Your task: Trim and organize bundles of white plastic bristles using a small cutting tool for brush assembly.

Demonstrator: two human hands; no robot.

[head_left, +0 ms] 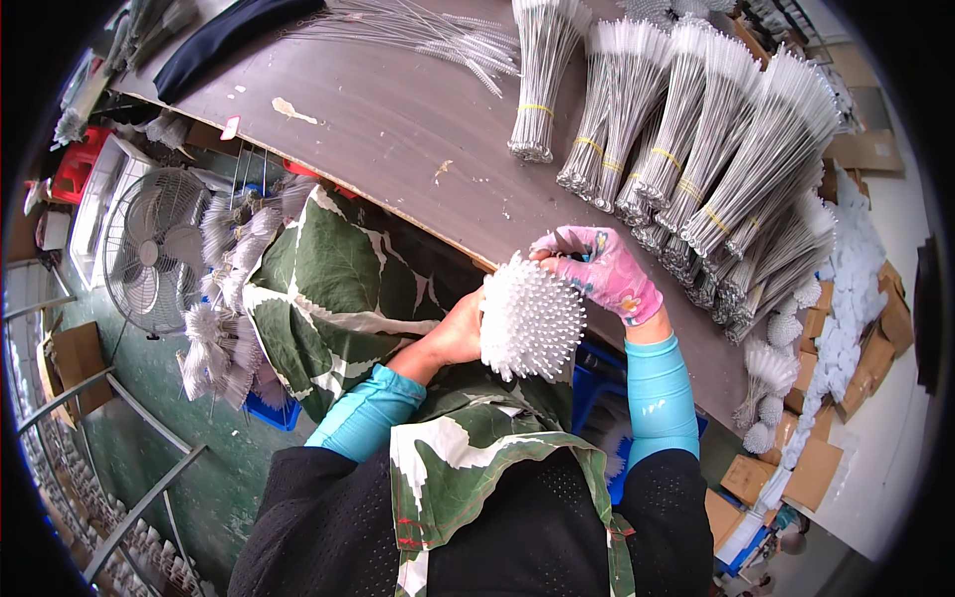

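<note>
My bare left hand (pixel 460 330) is wrapped round a bundle of thin brushes (pixel 532 318) with white bristles, held over my lap. Its round bristle end faces up toward me, and the wire stems are hidden below. At the upper right rim of that bundle, my right hand (pixel 602 277), in a pink flowered glove, has its thumb and fingers pinched together. Whatever lies between those fingertips is too small to make out. Several tied bundles of wire-stemmed brushes (pixel 686 129) lie on the brown table (pixel 398 119) beyond my hands.
Loose brushes (pixel 428 35) and a dark cloth (pixel 229 45) lie on the table's far side. To the left stand a floor fan (pixel 149 249) and a metal rack (pixel 149 497). Cardboard boxes (pixel 751 481) are at the right. A blue crate (pixel 607 373) shows beneath the table edge.
</note>
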